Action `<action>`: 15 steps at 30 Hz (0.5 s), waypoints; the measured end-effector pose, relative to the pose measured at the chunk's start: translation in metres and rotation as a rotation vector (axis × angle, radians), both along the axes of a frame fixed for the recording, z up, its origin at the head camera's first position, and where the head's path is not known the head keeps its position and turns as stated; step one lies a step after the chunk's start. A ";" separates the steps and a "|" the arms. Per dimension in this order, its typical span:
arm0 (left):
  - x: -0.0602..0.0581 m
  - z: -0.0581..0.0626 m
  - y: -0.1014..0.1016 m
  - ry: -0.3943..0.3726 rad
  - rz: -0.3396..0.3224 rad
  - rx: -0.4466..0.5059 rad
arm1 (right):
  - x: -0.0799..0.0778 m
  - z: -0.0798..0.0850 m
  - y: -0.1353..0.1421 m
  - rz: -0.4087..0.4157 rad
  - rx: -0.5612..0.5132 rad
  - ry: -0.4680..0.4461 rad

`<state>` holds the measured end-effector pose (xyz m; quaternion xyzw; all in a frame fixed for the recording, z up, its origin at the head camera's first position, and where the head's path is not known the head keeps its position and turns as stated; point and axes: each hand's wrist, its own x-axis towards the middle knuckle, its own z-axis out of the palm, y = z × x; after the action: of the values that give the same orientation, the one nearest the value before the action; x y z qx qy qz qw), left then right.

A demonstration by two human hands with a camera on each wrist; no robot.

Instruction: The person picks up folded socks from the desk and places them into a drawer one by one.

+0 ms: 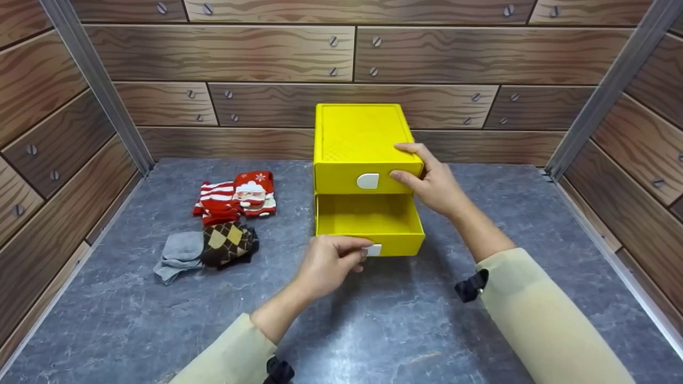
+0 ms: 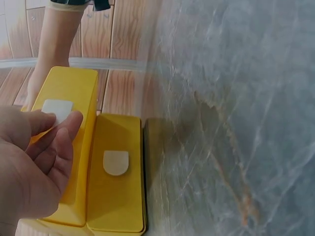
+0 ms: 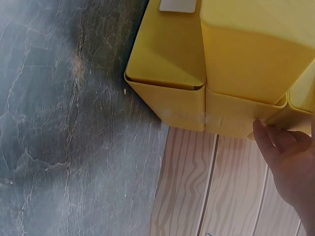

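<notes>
A yellow drawer unit (image 1: 363,130) stands on the table. Its middle drawer (image 1: 403,245) is pulled out and bare inside. My left hand (image 1: 325,266) pinches that drawer's white handle (image 1: 375,249) between thumb and fingers; the left wrist view shows this handle (image 2: 60,108) up close. My right hand (image 1: 440,186) grips the unit's upper right corner, thumb on the front of the top drawer (image 1: 341,178), fingers over the top edge. The top drawer is closed. Below the pulled-out one, the bottom drawer (image 2: 115,196) sits closed, hidden in the head view.
To the left of the unit lie folded socks: a red and white Santa pair (image 1: 256,194), a grey pair (image 1: 184,248) and a brown argyle pair (image 1: 230,242). Wood-patterned walls (image 1: 277,104) with metal corner posts (image 1: 101,80) enclose the grey marbled table (image 1: 187,330).
</notes>
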<state>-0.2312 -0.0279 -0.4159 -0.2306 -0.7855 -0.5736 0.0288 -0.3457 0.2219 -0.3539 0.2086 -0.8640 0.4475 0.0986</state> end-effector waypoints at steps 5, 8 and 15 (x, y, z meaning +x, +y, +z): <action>0.009 -0.001 0.000 0.006 -0.010 0.010 | -0.001 -0.001 0.000 0.007 -0.004 -0.003; 0.015 -0.001 0.000 0.006 -0.010 0.001 | 0.000 0.001 0.000 0.013 0.000 -0.001; 0.025 -0.004 0.001 0.037 -0.001 0.003 | 0.027 0.024 -0.011 0.029 0.014 -0.007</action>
<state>-0.2059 -0.0272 -0.4199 -0.2417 -0.7838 -0.5704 0.0434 -0.3185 0.2112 -0.3298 0.2204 -0.8642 0.4437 0.0878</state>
